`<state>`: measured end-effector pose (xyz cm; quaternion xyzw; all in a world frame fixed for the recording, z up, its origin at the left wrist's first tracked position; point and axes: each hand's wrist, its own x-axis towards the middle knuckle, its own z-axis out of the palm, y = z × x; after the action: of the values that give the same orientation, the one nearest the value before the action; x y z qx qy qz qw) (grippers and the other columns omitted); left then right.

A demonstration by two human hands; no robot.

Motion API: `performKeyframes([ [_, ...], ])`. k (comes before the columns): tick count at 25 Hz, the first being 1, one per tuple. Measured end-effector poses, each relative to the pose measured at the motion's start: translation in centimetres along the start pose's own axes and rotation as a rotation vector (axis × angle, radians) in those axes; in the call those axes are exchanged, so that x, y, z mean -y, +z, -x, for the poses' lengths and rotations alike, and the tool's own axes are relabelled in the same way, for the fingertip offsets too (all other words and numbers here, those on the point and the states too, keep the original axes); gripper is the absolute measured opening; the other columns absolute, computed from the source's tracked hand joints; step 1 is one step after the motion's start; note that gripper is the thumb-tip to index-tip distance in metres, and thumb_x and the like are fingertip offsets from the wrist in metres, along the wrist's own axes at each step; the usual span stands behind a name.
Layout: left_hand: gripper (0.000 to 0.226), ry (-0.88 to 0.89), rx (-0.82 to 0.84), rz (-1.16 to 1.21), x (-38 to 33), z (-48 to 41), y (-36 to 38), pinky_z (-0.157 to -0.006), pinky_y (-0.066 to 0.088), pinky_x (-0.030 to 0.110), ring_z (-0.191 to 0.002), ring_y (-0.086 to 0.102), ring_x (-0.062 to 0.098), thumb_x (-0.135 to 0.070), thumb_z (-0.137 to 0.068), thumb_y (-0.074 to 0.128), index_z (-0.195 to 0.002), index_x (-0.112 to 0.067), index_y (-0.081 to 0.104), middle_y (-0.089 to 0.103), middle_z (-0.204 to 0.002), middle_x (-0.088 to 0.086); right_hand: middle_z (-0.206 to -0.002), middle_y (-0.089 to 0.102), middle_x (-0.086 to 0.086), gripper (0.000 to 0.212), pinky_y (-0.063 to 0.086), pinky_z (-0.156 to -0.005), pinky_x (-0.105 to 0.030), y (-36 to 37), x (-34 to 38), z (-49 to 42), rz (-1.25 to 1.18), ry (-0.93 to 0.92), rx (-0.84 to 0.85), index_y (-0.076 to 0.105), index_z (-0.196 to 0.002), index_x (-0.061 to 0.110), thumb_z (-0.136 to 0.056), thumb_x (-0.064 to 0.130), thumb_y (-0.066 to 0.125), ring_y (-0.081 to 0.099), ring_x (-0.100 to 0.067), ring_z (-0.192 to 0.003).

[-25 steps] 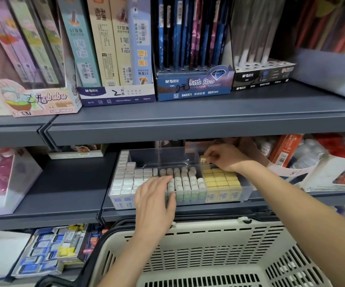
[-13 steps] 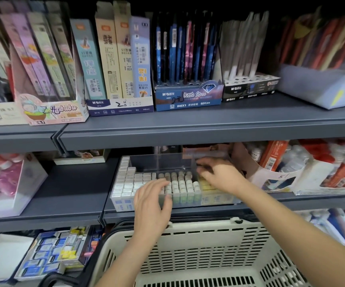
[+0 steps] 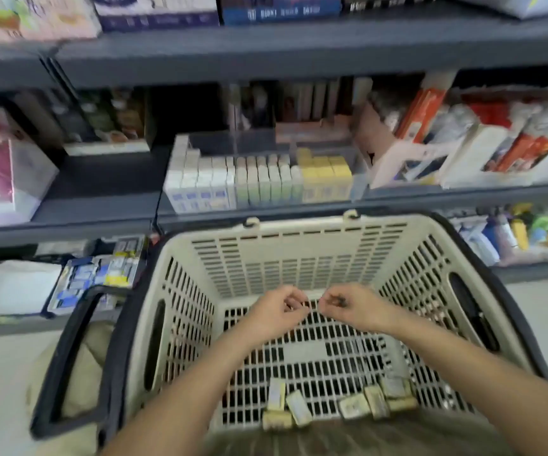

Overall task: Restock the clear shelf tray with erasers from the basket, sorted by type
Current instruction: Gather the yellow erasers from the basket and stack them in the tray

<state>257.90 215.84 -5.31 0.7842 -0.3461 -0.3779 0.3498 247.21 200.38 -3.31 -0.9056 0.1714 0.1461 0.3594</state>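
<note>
Fingers (image 3: 294,302) of left hand (image 3: 275,312): loosely curled, nothing seen in them. Those of right hand (image 3: 351,306): curled likewise, with a dark blur inside the curl; cannot tell whether anything small is pinched. Hover side by side, near but apart, over the far end of the basket (image 3: 299,251) floor, well short of the loose erasers (image 3: 348,406) lying against its near wall.

Half a second ago: left flat on the green rows, right on the yellow ones, both at the clear shelf tray (image 3: 359,172). Now off the tray and down inside the basket. Looks like one round of placing is finished and a reach for the next batch is starting.

Tray itself on the shelf (image 3: 101,205) behind the basket, holding white, green and yellow columns side by side, rear part unfilled. View tipped downward as well, with most of the upper display cut off.
</note>
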Motion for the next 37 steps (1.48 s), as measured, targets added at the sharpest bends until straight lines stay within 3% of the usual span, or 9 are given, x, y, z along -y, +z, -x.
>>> performKeyframes([
  [5,0.028,-0.292,0.364,-0.259,5.3,1.1,2.0,-0.061,0.046,0.019,-0.079,0.055,0.009,-0.028,-0.084,0.066,-0.110,-0.020,0.057,0.057,-0.097,-0.005,-0.105,0.064,0.000,0.025,0.047,-0.076,-0.023,6.0,-3.0,0.7,0.192,0.083,0.425,0.061,-0.108,0.018,-0.086,0.030,0.063,0.059,-0.012,-0.090],
  [11,0.038,-0.450,0.525,-0.332,8.4,1.6,3.1,-0.049,0.040,0.023,-0.060,0.046,0.010,-0.017,-0.081,0.069,-0.115,-0.024,0.053,0.055,-0.087,-0.001,-0.114,0.058,-0.004,0.051,0.046,-0.079,-0.027,11.2,-1.8,0.1,0.151,0.011,0.562,0.046,-0.132,0.022,-0.085,0.023,0.064,0.055,-0.016,-0.093],
  [16,0.025,-0.386,0.516,-0.445,8.8,1.5,3.8,-0.065,0.047,0.028,-0.074,0.053,0.013,-0.023,-0.079,0.071,-0.096,-0.024,0.053,0.058,-0.099,0.001,-0.106,0.059,-0.003,0.033,0.048,-0.075,-0.032,12.8,-1.7,0.2,0.101,0.013,0.558,0.054,-0.113,0.021,-0.083,0.023,0.067,0.059,-0.024,-0.095],
  [22,0.031,-0.409,0.557,-0.247,8.0,2.2,5.7,-0.054,0.050,0.022,-0.072,0.063,0.013,-0.023,-0.088,0.063,-0.114,-0.017,0.046,0.058,-0.113,0.008,-0.079,0.056,0.012,0.019,0.043,-0.053,-0.017,12.1,-1.5,0.2,-0.071,0.084,0.567,0.049,-0.084,0.022,-0.083,0.025,0.068,0.063,-0.010,-0.064],
  [26,0.010,-0.432,0.420,-0.118,7.4,1.8,5.6,-0.060,0.053,0.025,-0.079,0.059,0.016,-0.018,-0.091,0.057,-0.100,-0.023,0.053,0.057,-0.097,0.003,-0.082,0.058,0.008,0.016,0.050,-0.065,-0.023,11.1,-1.6,-0.2,-0.111,0.140,0.617,0.054,-0.080,0.025,-0.082,0.015,0.066,0.063,-0.009,-0.070],
  [29,0.011,-0.585,0.272,0.308,6.5,1.0,4.3,-0.060,0.056,0.032,-0.096,0.059,0.019,-0.015,-0.093,0.052,-0.094,-0.023,0.060,0.056,-0.105,0.004,-0.090,0.059,0.004,0.016,0.052,-0.075,-0.021,8.9,-1.8,-0.9,-0.148,0.147,0.577,0.059,-0.088,0.019,-0.079,0.006,0.063,0.059,-0.009,-0.079],
  [31,0.010,-0.660,0.243,0.630,5.9,0.5,3.7,-0.056,0.052,0.027,-0.085,0.057,0.015,-0.014,-0.094,0.049,-0.094,-0.017,0.059,0.058,-0.098,0.005,-0.097,0.060,-0.002,0.023,0.052,-0.078,-0.022,7.4,-1.7,-1.3,-0.306,0.179,0.539,0.059,-0.095,0.013,-0.076,0.000,0.063,0.059,-0.011,-0.083],
  [34,0.016,-0.669,0.202,0.729,5.6,0.0,3.2,-0.044,0.037,0.018,-0.053,0.044,0.008,-0.019,-0.091,0.054,-0.101,-0.006,0.057,0.054,-0.065,0.001,-0.096,0.061,-0.004,0.025,0.051,-0.074,-0.019,5.9,-1.1,-1.7,-0.509,0.194,0.484,0.061,-0.093,0.012,-0.076,-0.007,0.061,0.060,-0.010,-0.081],
  [37,0.026,-0.677,0.209,0.720,5.8,-0.1,2.6,-0.049,0.044,0.019,-0.059,0.053,0.011,-0.020,-0.094,0.054,-0.113,-0.003,0.057,0.059,-0.072,0.005,-0.095,0.061,-0.003,0.026,0.052,-0.076,-0.018,5.3,-0.7,-1.8,-0.604,0.171,0.425,0.062,-0.087,0.013,-0.078,-0.010,0.059,0.060,-0.009,-0.082],
])
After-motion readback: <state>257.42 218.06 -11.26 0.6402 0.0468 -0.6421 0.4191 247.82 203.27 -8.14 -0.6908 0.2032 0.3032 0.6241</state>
